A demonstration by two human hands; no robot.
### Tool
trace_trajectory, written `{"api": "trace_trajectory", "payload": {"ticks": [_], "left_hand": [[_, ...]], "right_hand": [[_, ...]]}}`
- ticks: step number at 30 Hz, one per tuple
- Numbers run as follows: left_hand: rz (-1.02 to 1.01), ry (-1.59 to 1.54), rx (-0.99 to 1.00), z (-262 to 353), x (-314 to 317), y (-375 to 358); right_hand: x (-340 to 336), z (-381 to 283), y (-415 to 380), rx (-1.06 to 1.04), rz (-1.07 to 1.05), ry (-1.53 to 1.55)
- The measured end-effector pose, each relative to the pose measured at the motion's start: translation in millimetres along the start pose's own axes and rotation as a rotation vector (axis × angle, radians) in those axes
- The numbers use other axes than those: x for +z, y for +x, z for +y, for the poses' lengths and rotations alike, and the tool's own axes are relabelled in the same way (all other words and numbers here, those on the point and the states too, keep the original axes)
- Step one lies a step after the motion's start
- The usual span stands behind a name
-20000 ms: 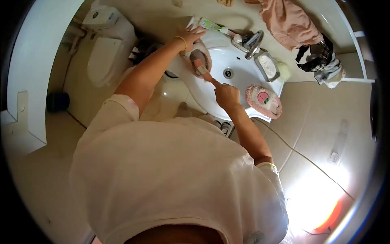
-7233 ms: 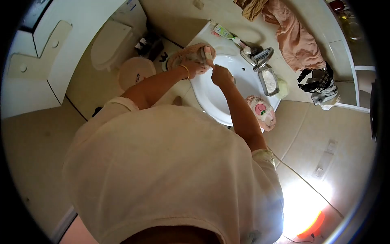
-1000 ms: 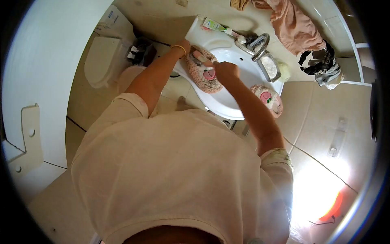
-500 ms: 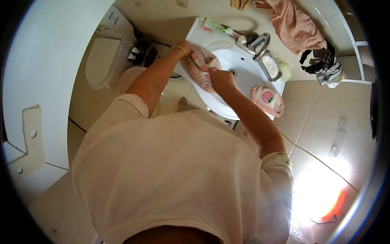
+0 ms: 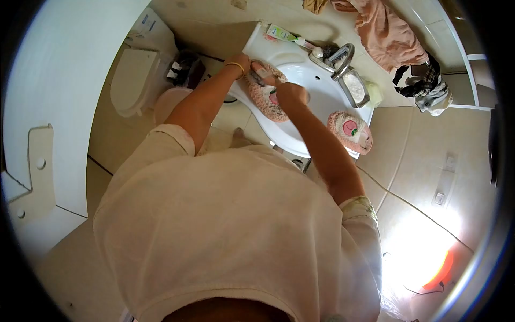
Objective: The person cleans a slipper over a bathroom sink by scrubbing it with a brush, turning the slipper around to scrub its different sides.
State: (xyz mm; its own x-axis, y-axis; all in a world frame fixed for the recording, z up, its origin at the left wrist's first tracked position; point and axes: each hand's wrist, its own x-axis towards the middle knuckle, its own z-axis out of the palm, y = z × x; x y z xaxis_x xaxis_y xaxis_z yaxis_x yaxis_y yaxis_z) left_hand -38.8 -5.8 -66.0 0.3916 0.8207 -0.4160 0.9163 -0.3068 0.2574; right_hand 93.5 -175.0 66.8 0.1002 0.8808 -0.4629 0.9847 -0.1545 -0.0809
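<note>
A fluffy pink slipper lies along the left rim of the white washbasin. My left hand, a yellow band at its wrist, is closed on the slipper's far end. Above the slipper my right hand makes a fist. From that fist a pinkish, elongated brush-like tool reaches toward my left hand; its working end is blurred. The matching slipper, with a round pink patch, rests on the basin's right rim.
Behind the bowl stands the faucet, beside a soap tray and a green-white tube. Clothes hang at the upper right. A toilet is on the left, a bright lamp at lower right.
My right hand has moved slightly up and away from me over the slipper, bringing the pinkish tool along. My left hand keeps its hold, and the view has shifted a little.
</note>
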Motion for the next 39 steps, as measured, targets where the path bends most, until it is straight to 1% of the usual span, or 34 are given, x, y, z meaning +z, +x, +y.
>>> {"api": "trace_trajectory", "payload": {"ticks": [1, 3, 6, 9, 12, 15, 16, 17, 18, 19, 20, 21, 23, 24, 25, 27, 29, 30, 33, 36, 39], "left_hand": [[0.000, -0.015, -0.009, -1, 1, 0], [-0.004, -0.039, -0.022, -3, 3, 3], [0.035, -0.034, 0.064, -9, 10, 5], [0.133, -0.122, -0.007, -5, 12, -7], [0.213, -0.095, 0.037, -16, 40, 9], [0.266, 0.018, 0.192, -15, 37, -1], [0.254, -0.077, 0.089, -12, 36, 3], [0.238, -0.173, -0.016, -9, 36, 6], [0.220, -0.266, -0.120, -7, 38, 9], [0.194, -0.221, -0.108, -2, 31, -1], [0.173, -0.175, -0.096, 1, 21, -10], [0.154, -0.128, -0.089, 1, 12, -17], [0.178, -0.132, 0.031, -12, 25, -12], [0.195, -0.140, 0.099, -13, 28, -5], [0.177, -0.121, 0.072, -8, 22, -5], [0.137, -0.087, -0.008, 0, 9, -17], [0.153, -0.091, -0.017, -4, 17, -16], [0.171, -0.091, -0.010, -5, 17, -10], [0.145, -0.117, -0.065, -9, 24, -4], [0.125, -0.051, 0.062, -6, 16, -12], [0.168, -0.117, -0.038, 3, 10, -23]], "right_hand": [[20, -7, 10, -0.025, 0.020, -0.101], [42, 2, 4, -0.050, 0.086, 0.008], [27, 22, -28, -0.053, 0.083, 0.065], [33, 28, -39, 0.054, 0.230, 0.138], [39, 17, -33, 0.075, 0.187, 0.076], [74, 9, -7, 0.023, 0.273, 0.296], [79, 3, 7, -0.005, 0.348, 0.373], [83, 0, 19, 0.016, 0.320, 0.346], [66, -11, 20, 0.040, 0.292, 0.319], [54, -15, 25, 0.062, 0.267, 0.291], [67, -12, 47, 0.043, 0.293, 0.282], [76, -7, 52, 0.078, 0.225, 0.300], [89, 9, 51, 0.161, 0.079, 0.345], [88, 14, 31, 0.107, 0.161, 0.388], [88, 17, 5, 0.050, 0.241, 0.424], [86, 17, 2, 0.091, 0.181, 0.401], [52, 0, 15, 0.166, 0.024, 0.469], [43, -9, 19, 0.153, 0.069, 0.311], [33, -11, 22, 0.120, 0.076, 0.293], [57, 15, -12, 0.073, 0.063, 0.402], [71, 14, -1, 0.000, 0.162, 0.322]]}}
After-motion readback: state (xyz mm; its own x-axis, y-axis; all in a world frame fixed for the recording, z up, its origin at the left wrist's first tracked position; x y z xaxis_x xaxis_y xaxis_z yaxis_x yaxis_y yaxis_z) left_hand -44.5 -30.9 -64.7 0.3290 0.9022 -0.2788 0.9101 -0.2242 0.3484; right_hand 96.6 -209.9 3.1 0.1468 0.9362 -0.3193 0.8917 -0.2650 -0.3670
